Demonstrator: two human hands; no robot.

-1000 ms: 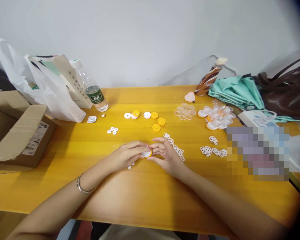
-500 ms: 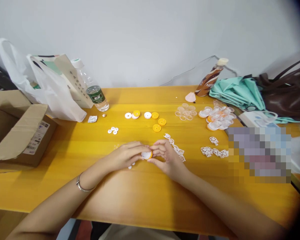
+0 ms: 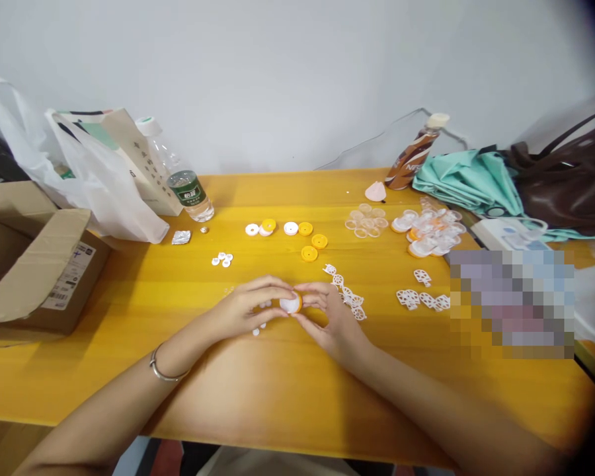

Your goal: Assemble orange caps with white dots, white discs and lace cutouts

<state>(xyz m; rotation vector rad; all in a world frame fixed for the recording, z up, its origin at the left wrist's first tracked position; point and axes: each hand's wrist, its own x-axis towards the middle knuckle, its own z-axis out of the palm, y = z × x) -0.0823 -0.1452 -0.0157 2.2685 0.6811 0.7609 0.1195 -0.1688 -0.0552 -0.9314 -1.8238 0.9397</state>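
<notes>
Between both hands, just above the table, is a small round case [image 3: 290,304] with a white face and an orange rim. My left hand [image 3: 252,305] grips its left edge with thumb and fingers. On its right edge the fingertips of my right hand [image 3: 328,317] are closed. Small white discs [image 3: 256,332] lie partly hidden under my left hand. Just beyond my right hand runs a string of white openwork plastic pieces [image 3: 346,292]. Farther back are several yellow rings [image 3: 309,254] and white rings [image 3: 291,229].
Clear round covers [image 3: 367,221] and a heap of orange-and-white cases [image 3: 429,233] lie back right, with more white openwork pieces [image 3: 407,299] nearer. A water bottle [image 3: 188,193], plastic bag [image 3: 114,192] and cardboard box [image 3: 74,277] stand left. A brown drink bottle [image 3: 414,157] leans by a green cloth [image 3: 471,178].
My left fingers have shifted to the round case's upper and lower edge, so more of its white face shows. The whole view has slid slightly; the table items stay put.
</notes>
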